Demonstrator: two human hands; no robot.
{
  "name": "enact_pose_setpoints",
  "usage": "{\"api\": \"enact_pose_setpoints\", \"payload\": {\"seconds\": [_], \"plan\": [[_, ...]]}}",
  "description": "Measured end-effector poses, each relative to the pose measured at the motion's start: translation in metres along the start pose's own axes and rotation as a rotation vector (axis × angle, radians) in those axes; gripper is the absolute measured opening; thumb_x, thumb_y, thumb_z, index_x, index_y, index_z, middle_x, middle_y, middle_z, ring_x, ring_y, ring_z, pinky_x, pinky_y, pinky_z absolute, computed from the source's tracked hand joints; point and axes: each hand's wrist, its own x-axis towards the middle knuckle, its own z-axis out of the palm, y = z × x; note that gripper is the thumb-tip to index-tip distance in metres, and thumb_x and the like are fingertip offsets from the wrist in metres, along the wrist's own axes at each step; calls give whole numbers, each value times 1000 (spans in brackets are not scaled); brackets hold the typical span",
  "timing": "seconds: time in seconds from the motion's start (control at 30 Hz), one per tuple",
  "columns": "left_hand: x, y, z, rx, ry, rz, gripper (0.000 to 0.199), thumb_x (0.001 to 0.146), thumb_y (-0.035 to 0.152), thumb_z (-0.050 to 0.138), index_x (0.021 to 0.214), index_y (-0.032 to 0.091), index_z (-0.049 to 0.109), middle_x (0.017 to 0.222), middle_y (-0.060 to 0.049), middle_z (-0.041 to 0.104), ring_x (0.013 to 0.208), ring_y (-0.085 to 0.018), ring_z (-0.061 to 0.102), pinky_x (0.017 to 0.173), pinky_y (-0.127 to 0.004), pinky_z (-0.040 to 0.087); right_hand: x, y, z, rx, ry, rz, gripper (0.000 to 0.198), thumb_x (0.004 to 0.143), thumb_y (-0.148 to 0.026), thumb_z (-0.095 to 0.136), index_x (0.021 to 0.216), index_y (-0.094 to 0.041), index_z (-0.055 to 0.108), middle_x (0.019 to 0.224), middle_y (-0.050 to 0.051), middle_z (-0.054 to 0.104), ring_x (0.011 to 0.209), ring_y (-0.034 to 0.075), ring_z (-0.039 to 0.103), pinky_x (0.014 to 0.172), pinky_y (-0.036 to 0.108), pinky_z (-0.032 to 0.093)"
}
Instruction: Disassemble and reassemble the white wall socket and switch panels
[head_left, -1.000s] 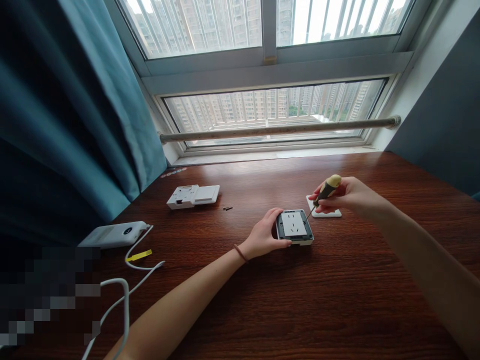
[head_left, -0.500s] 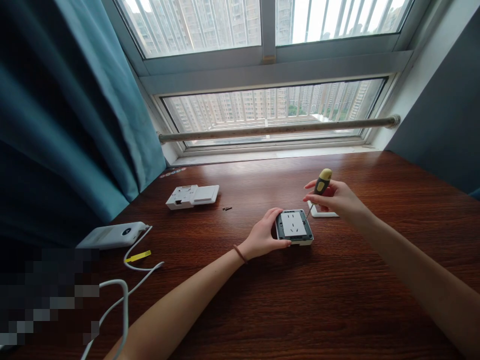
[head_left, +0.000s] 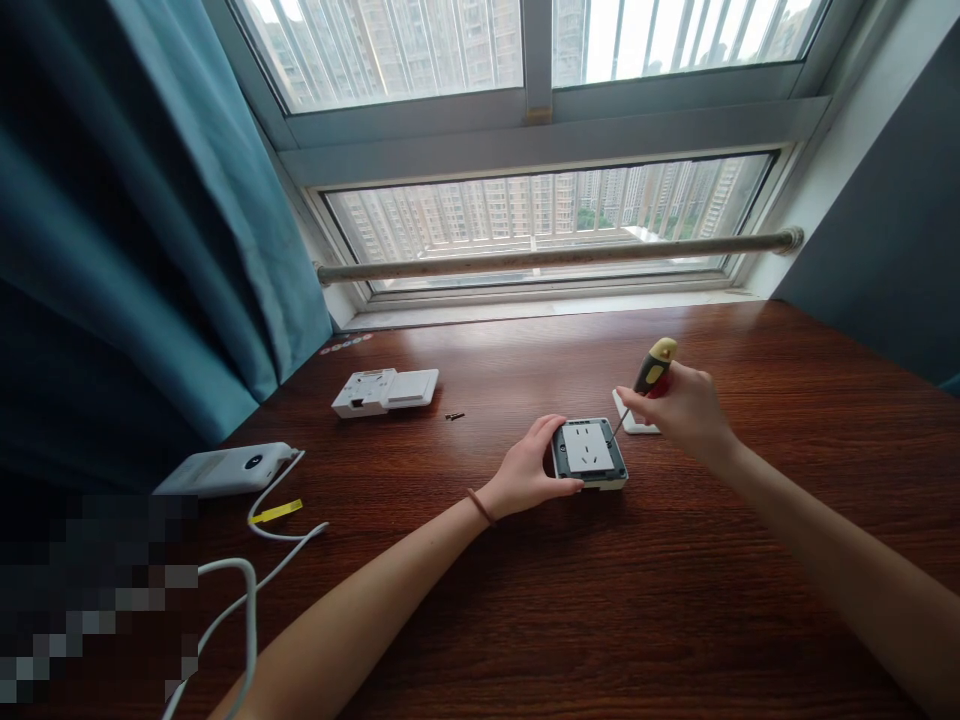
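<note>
A wall socket (head_left: 589,448) with a white face and grey frame lies on the wooden table, its slots facing up. Gripping its left side is my left hand (head_left: 529,470), thumb on the near edge and fingers on the far one. My right hand (head_left: 690,408) is closed around the yellow and dark grey handle of a screwdriver (head_left: 651,372). The tool leans to the right, its tip at the right edge of the socket's face. Partly hidden behind my right hand, a white cover frame (head_left: 637,428) rests on the table.
Small screws (head_left: 454,416) lie left of the socket. Farther left are a white socket piece (head_left: 386,390) and a white power bank (head_left: 225,470) with a white cable (head_left: 281,538) and yellow tag (head_left: 277,512). A blue curtain (head_left: 247,300) hangs at the left, by the window.
My right hand has shifted slightly right and turned, and the screwdriver handle leans farther right. The screwdriver tip stays at the same spot. My left hand and the socket are practically unmoved.
</note>
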Motion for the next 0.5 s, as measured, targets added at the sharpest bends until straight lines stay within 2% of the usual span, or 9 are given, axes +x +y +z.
{"api": "enact_pose_setpoints", "payload": {"seconds": [0.07,0.17,0.23,0.33,0.43,0.5], "plan": [[0,0,0,-10,3,-2,80,58,39,74,128,22,38,133,-10,38,121,-28,39,103,-40,32,-4,-4,6,74,21,-74,21,65,-35,66,78,-19,63,66,2,66,53,16,57,52,29,43],[0,1,0,-15,4,-3,81,58,40,74,128,22,38,133,-10,39,121,-28,39,103,-40,32,-3,-6,3,407,-182,-24,37,68,-33,66,102,-20,60,86,4,68,54,12,56,48,26,42],[0,2,0,-19,6,-8,81,57,39,74,128,22,38,132,-9,40,120,-28,40,103,-40,33,3,-4,-7,589,-378,96,38,66,-34,69,100,-18,61,86,6,68,52,12,56,45,25,43],[0,2,0,-31,9,-18,80,57,37,75,127,23,39,131,-9,41,119,-28,41,102,-41,33,15,3,-24,741,-632,238,38,62,-32,73,95,-18,63,91,8,69,60,15,63,55,30,52],[0,2,0,-33,8,-20,80,57,37,75,127,22,40,131,-9,40,119,-28,41,102,-41,33,20,7,-33,740,-709,255,34,58,-30,76,88,-17,65,88,8,69,66,19,66,61,34,55],[0,2,0,-32,8,-17,79,57,37,75,127,22,40,131,-9,40,119,-28,41,102,-41,33,18,6,-31,670,-667,221,31,56,-31,77,80,-16,66,80,7,69,60,18,64,56,32,54]]}}
